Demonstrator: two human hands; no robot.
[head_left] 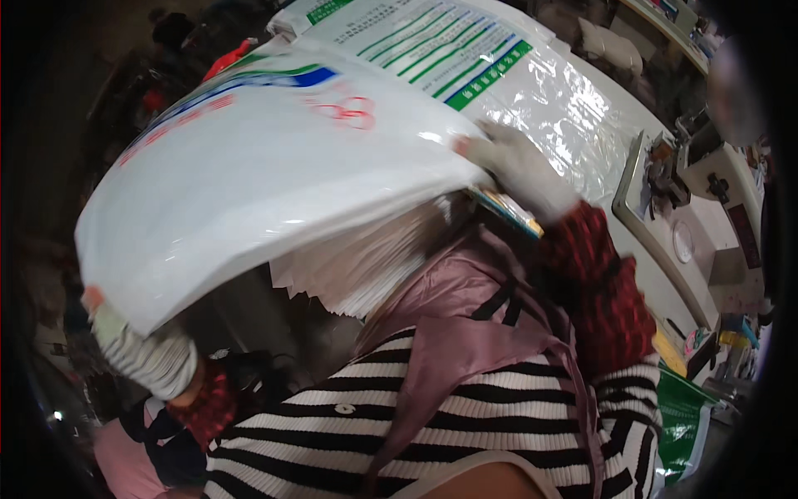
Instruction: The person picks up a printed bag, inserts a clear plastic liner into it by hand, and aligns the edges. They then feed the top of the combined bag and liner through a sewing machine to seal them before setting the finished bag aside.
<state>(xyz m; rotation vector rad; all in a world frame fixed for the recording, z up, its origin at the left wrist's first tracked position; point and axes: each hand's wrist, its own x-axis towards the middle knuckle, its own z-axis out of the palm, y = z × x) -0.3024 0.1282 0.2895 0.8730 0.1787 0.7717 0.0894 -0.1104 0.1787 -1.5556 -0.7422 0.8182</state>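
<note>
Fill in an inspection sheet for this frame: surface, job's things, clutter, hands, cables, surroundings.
Surface: white table at upper right, partly under a clear plastic sheet.
Job's things: thick stack of white printed bags, bent over and lifted off the table; more bags lie flat behind it.
Clutter: small coloured packet under the right hand; green bag at lower right.
Hands: left hand, gloved, grips the stack's lower left corner; right hand, gloved, holds its right edge.
Cables: nothing seen.
Surroundings: sewing machine at right; dark, blurred heaps at left.
</note>
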